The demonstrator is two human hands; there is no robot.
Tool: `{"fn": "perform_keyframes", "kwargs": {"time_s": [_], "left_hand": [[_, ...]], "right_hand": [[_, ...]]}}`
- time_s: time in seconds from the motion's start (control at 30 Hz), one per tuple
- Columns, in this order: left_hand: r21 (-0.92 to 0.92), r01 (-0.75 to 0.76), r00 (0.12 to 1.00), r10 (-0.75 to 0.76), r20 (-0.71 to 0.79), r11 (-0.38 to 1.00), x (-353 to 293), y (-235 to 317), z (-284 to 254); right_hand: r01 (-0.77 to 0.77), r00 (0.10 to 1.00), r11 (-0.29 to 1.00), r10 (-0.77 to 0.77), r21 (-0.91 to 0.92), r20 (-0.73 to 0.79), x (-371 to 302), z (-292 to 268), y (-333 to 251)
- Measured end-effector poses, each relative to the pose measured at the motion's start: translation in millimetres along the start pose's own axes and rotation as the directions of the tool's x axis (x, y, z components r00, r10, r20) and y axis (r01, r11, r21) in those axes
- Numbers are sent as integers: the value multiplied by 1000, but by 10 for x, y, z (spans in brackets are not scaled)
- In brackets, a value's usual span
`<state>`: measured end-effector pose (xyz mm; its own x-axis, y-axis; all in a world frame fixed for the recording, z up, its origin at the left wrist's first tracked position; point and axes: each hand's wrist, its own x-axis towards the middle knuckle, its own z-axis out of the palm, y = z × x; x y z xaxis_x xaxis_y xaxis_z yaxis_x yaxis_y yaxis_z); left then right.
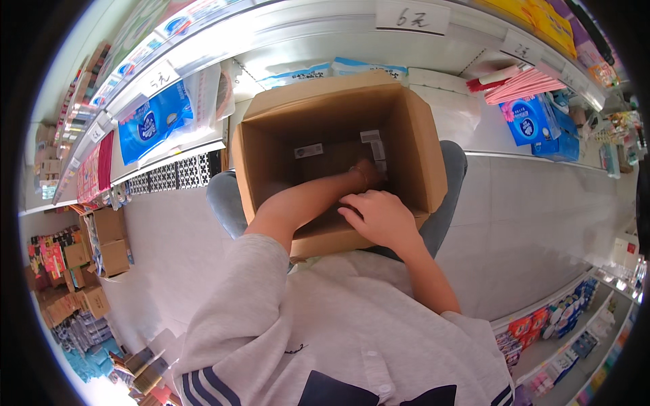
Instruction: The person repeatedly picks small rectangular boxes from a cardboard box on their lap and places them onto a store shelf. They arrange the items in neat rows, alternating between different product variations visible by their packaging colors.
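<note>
handwritten price cards on shelf edge | printed white labels inside carton

I'm in a shop: handwritten price cards edge the far shelves, blue packs sit far left, and packaged goods line shelving near right.

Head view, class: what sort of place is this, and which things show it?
Probably a shop: handwritten cards, likely prices, sit along the shelf edges, and blue packs lie on display.
</note>
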<state>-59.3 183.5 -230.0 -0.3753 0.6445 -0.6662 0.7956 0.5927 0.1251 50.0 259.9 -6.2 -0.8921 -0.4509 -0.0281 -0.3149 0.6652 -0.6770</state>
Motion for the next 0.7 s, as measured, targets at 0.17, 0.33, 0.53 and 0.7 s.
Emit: {"fn": "perform_keyframes", "kwargs": {"time_s": [0.17,0.33,0.53,0.7], "left_hand": [[-112,41,990,-55,-128,993,398,-119,382],[-105,13,983,-32,-180,994,638,-112,801],[-328,3,956,-99,-276,945,524,-178,885],[-316,-51,970,-28,-242,947,596,-146,831]], "right_hand": [[-28,1000,1000,28,-11,10,-3,-55,-33],[-37,998,999,36,17,51,-3,-47,-12],[4,1000,1000,-4,20,16,-19,8,-21],[-35,999,999,34,10,27,-29,-61,-17]]}}
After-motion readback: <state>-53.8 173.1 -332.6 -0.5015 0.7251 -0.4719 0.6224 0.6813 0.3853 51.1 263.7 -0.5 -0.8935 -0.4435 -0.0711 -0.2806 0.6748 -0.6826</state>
